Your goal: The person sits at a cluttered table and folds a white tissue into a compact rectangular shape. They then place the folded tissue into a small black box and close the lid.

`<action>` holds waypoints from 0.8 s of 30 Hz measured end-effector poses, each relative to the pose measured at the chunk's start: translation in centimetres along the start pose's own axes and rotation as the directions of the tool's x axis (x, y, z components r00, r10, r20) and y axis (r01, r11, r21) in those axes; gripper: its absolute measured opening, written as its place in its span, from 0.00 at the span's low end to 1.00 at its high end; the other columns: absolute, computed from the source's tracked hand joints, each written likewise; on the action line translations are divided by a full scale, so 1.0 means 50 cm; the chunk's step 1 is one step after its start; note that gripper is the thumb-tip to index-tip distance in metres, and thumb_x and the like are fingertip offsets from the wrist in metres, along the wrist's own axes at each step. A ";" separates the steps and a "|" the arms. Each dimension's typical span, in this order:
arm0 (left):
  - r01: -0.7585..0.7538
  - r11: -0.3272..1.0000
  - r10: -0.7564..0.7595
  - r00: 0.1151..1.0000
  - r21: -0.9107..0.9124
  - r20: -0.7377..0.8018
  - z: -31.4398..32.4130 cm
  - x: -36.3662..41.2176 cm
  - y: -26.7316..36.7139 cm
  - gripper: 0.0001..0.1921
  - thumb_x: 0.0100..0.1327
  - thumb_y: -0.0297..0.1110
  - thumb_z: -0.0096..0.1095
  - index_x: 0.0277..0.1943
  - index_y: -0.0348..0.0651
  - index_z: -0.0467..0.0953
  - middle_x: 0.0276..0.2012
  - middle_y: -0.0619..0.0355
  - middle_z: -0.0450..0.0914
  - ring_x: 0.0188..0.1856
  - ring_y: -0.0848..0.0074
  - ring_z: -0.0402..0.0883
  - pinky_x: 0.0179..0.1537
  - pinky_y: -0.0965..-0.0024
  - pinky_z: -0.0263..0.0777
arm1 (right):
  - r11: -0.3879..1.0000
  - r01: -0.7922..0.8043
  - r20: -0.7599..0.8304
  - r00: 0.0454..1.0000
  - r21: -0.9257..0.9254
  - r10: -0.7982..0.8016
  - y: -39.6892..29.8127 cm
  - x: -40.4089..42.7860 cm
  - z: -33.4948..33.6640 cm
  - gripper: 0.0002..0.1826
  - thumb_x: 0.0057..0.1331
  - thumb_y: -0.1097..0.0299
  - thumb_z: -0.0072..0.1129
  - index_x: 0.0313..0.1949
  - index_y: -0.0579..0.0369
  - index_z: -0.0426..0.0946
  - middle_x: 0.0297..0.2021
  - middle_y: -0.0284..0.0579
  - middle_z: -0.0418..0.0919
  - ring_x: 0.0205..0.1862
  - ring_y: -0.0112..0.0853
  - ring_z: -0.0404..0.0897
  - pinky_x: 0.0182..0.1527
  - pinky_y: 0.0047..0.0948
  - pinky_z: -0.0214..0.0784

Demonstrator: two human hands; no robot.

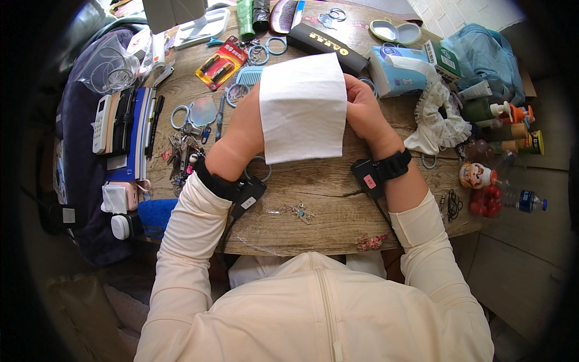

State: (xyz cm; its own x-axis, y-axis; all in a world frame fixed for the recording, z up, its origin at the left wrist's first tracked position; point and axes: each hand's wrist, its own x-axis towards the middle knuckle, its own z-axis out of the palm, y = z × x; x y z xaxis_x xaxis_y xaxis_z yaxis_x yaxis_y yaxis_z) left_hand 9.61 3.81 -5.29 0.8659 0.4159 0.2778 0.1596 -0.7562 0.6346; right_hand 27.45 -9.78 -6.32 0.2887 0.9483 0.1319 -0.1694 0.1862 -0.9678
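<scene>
A white tissue sheet (303, 111) is spread between my hands above the wooden table. My left hand (245, 115) is at its left edge, the fingers hidden behind the sheet. At the upper right edge, my right hand (364, 106) pinches the sheet with bent fingers. Just left of my left hand lie a blue comb (250, 75), a pen (220, 116) and a round blue ring (180, 116). Beyond my right hand stands a blue tissue pack (396, 74) with a tissue partly out. A star-shaped metal charm (301, 211) lies on the table between my forearms.
On the left are a white remote control (102, 118), a blue notebook (135, 135), keys (181, 151) and a blue cloth (156, 217). Across the back lies a long black box (328, 47). Pump bottles (491, 108), a ruffled scrunchie (441, 113) and a water bottle (524, 200) are on the right.
</scene>
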 end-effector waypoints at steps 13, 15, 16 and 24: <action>0.041 0.839 -0.228 0.931 -0.542 -0.284 -0.014 0.041 -0.016 0.30 0.62 0.42 0.62 0.62 0.35 0.62 0.59 0.44 0.66 0.61 0.63 0.66 0.55 0.65 0.67 | 0.998 -0.055 0.065 0.997 0.039 0.052 -0.014 -0.008 0.003 0.18 0.63 0.74 0.56 0.52 0.64 0.70 0.42 0.43 0.79 0.37 0.27 0.81 0.41 0.24 0.76; 0.019 0.915 -0.152 0.942 -0.403 -0.299 -0.021 0.040 -0.020 0.24 0.63 0.42 0.60 0.55 0.34 0.68 0.55 0.47 0.68 0.55 0.68 0.69 0.50 0.68 0.69 | 0.996 -0.073 0.037 0.997 0.051 0.071 -0.013 -0.007 0.000 0.18 0.63 0.73 0.56 0.53 0.63 0.70 0.41 0.43 0.79 0.36 0.27 0.81 0.40 0.25 0.76; 0.019 0.915 -0.151 0.942 -0.402 -0.299 -0.022 0.039 -0.018 0.24 0.63 0.42 0.60 0.55 0.34 0.68 0.55 0.47 0.68 0.55 0.68 0.69 0.50 0.68 0.69 | 0.996 -0.072 0.037 0.997 0.051 0.070 -0.013 -0.007 0.000 0.18 0.63 0.73 0.56 0.53 0.63 0.70 0.41 0.43 0.79 0.36 0.27 0.81 0.40 0.25 0.76; 0.349 0.725 -0.447 0.894 -0.593 -0.020 -0.031 0.028 0.012 0.26 0.63 0.58 0.54 0.37 0.37 0.69 0.26 0.60 0.73 0.25 0.80 0.72 0.28 0.77 0.68 | 0.991 -0.023 -0.075 0.997 0.134 0.033 -0.006 -0.007 -0.002 0.17 0.63 0.72 0.55 0.52 0.62 0.70 0.41 0.45 0.79 0.35 0.29 0.82 0.39 0.28 0.77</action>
State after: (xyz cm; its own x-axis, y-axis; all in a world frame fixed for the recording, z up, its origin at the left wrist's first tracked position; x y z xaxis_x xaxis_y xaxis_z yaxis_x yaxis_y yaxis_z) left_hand 10.18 4.76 -3.40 0.6940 0.7197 -0.0208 0.1370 -0.1036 0.9851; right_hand 27.50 -10.19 -6.12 0.3532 0.9318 0.0832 -0.3006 0.1973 -0.9331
